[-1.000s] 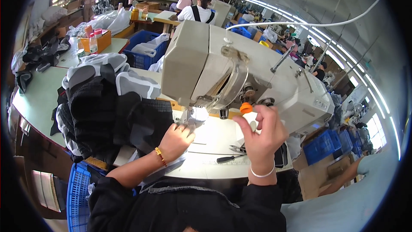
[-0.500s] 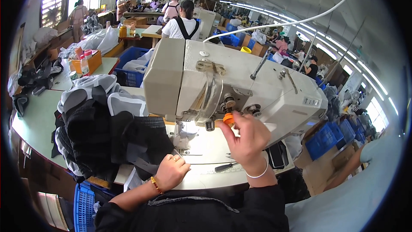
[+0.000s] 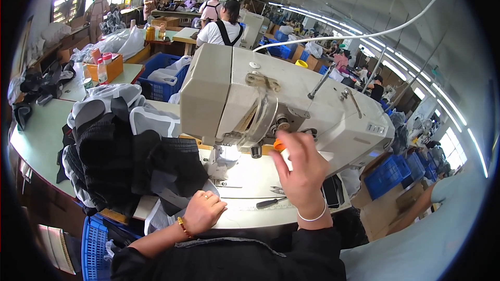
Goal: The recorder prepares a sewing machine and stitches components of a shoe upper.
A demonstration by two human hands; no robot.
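A large off-white sewing machine (image 3: 312,93) stands in front of me on a pale work table. My right hand (image 3: 302,171) is raised at its front, thumb and forefinger closed round a small orange round piece (image 3: 279,144) beside the metal tension knobs (image 3: 283,121). My left hand (image 3: 204,212) rests at the table's near edge, fingers curled under with the tips hidden. Beside it lies a heap of black, grey and white sewn fabric pieces (image 3: 117,158). A dark-handled tool (image 3: 271,203) and small metal snips (image 3: 277,190) lie below my right hand.
A dark phone-like slab (image 3: 332,191) lies at the table's right. Blue crates stand behind the machine (image 3: 169,65), at lower left (image 3: 95,250) and at right (image 3: 385,178). A person's arm (image 3: 414,211) is close on my right; other people work farther back.
My view has shifted slightly. The right hand's fingers have turned a little at the orange piece, now covering more of the metal knobs. The left hand stays at the table edge.
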